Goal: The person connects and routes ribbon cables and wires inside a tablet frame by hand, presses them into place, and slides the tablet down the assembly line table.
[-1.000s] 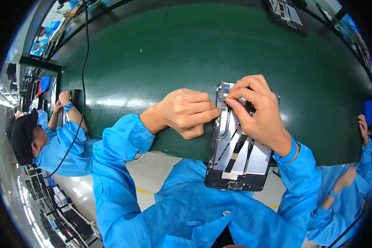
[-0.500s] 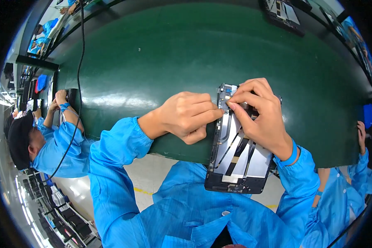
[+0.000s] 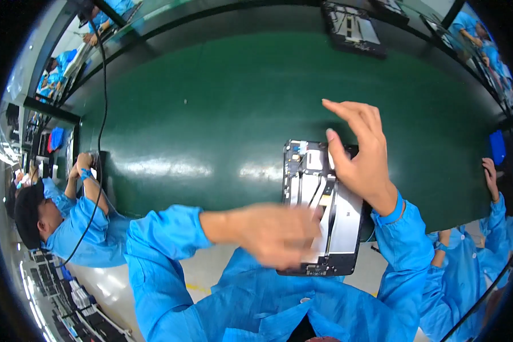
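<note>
An opened tablet [image 3: 345, 222] lies at the table's near edge, its lower end jutting past it. Silver panels, dark flat cables and small circuit boards show inside its black frame. My left hand [image 3: 273, 233], smeared by motion, is over the tablet's lower left part; its fingers are too blurred to read. Above the upper right side of the tablet is my right hand [image 3: 362, 157], thumb and forefinger spread apart with nothing between them. It hides the tablet's upper right corner, and a blue band circles that wrist.
On the green table [image 3: 222, 108], another opened tablet [image 3: 353, 31] lies at the far edge. A black cable [image 3: 104, 114] hangs down the left side. A co-worker in blue [image 3: 85, 228] sits at the left; another person's blue sleeve [image 3: 496, 228] is at the right.
My right hand has let go of the pinch at the tablet's upper end and spread its fingers. My left hand has swept down to the tablet's lower part. The whole view has shifted slightly.
</note>
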The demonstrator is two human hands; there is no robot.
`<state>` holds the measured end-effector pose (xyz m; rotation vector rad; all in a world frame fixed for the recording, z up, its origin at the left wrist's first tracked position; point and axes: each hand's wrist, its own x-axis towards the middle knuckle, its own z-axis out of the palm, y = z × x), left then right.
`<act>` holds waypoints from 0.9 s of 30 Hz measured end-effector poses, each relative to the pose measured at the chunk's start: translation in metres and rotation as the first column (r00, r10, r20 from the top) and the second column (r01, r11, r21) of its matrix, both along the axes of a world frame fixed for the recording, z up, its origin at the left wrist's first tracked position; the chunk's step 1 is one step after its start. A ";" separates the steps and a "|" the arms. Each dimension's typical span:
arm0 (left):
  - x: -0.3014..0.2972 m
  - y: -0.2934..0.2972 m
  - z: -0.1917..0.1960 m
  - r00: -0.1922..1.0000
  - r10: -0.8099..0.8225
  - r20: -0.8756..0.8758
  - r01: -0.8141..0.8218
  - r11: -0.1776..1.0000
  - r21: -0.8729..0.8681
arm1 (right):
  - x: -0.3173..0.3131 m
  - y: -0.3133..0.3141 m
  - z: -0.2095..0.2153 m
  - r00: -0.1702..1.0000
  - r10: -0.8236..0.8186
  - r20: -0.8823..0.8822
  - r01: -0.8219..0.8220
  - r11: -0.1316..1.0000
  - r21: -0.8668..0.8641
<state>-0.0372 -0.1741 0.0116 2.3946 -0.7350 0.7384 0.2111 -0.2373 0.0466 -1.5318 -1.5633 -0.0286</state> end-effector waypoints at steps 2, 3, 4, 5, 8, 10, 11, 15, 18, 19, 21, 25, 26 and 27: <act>0.003 -0.029 0.002 0.975 -0.218 -0.042 0.221 0.971 0.096 | 0.025 0.005 -0.002 0.991 -0.129 0.027 0.129 0.992 0.018; 0.006 -0.029 0.004 0.972 -0.231 -0.030 0.233 0.967 0.107 | 0.039 0.008 -0.007 0.982 -0.184 0.034 0.183 0.983 0.033; 0.008 -0.028 0.004 0.964 -0.226 -0.139 0.238 0.968 0.075 | 0.053 0.012 -0.014 0.971 -0.236 0.044 0.234 0.971 0.040; 0.011 -0.028 0.005 0.942 -0.228 -0.247 0.247 0.968 0.046 | 0.067 0.013 -0.021 0.954 -0.295 0.053 0.293 0.955 0.050; 0.016 -0.022 0.005 0.933 -0.211 -0.291 0.229 0.973 0.029 | 0.094 0.021 -0.039 0.933 -0.355 0.066 0.353 0.935 0.041; 0.020 -0.016 0.004 0.940 -0.177 -0.292 0.187 0.982 0.005 | 0.105 0.030 -0.045 0.928 -0.360 0.098 0.359 0.933 0.027; 0.023 -0.010 0.004 0.946 -0.124 -0.301 0.134 0.991 0.015 | 0.109 0.034 -0.046 0.929 -0.356 0.106 0.355 0.934 0.026; 0.039 0.031 0.002 0.967 0.060 -0.247 -0.050 0.998 0.049 | 0.126 0.047 -0.050 0.891 -0.418 0.178 0.416 0.908 0.047; 0.039 0.053 0.011 0.968 0.187 -0.169 -0.150 0.967 0.207 | 0.134 0.053 -0.054 0.855 -0.459 0.241 0.466 0.884 0.032; 0.039 0.054 0.014 0.960 0.215 -0.177 -0.179 0.963 0.200 | 0.133 0.058 -0.055 0.857 -0.455 0.242 0.459 0.887 0.045; 0.037 0.052 0.017 0.953 0.249 -0.175 -0.212 0.956 0.203 | 0.134 0.067 -0.055 0.846 -0.459 0.270 0.476 0.880 0.004; 0.038 0.042 0.002 0.952 0.269 -0.147 -0.246 0.956 0.157 | 0.133 0.087 -0.059 0.825 -0.464 0.324 0.489 0.873 0.005; 0.037 0.043 0.002 0.941 0.305 -0.147 -0.278 0.944 0.179 | 0.132 0.094 -0.060 0.829 -0.450 0.333 0.470 0.882 0.024; 0.036 0.044 0.002 0.929 0.340 -0.148 -0.309 0.930 0.200 | 0.131 0.101 -0.061 0.828 -0.453 0.330 0.471 0.881 0.027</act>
